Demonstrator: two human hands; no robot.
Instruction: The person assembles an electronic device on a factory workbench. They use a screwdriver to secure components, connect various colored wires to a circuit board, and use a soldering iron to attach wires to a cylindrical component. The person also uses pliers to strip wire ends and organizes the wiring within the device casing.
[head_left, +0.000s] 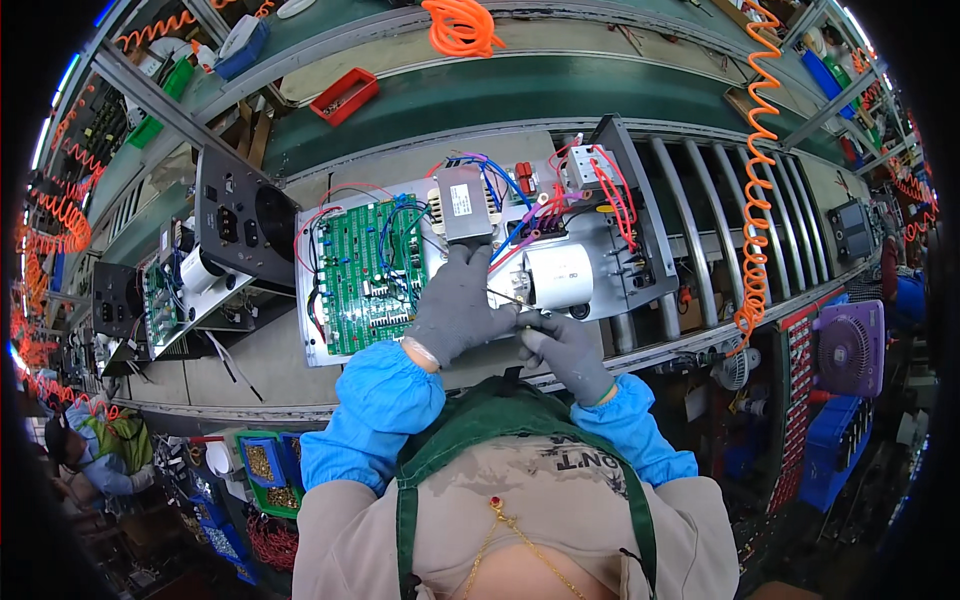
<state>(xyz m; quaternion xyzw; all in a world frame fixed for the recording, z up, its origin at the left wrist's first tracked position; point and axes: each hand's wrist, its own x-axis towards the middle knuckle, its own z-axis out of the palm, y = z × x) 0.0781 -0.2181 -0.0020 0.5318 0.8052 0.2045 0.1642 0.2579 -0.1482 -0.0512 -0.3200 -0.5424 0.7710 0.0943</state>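
A metal chassis plate (618,290) lies in front of me. It carries a green circuit board (350,265), a grey metal box (465,205) and a white cylinder (560,276). My left hand (455,308), in a grey glove, lies over the plate between board and cylinder. Its fingers stretch to the grey box's near edge and its thumb points toward my right hand. My gloved right hand (567,352) is closed at the plate's near edge. A thin dark rod (508,298), perhaps a tool's shaft, runs from its fingertips toward my left palm; its kind is unclear.
Metal rollers (715,235) run to the right. Other dark-panelled units (240,215) stand on the left. Beyond the plate lies a green belt (420,105) with a red bin (344,96). Orange coiled hoses (757,200) hang down. Another person (95,455) is at far left.
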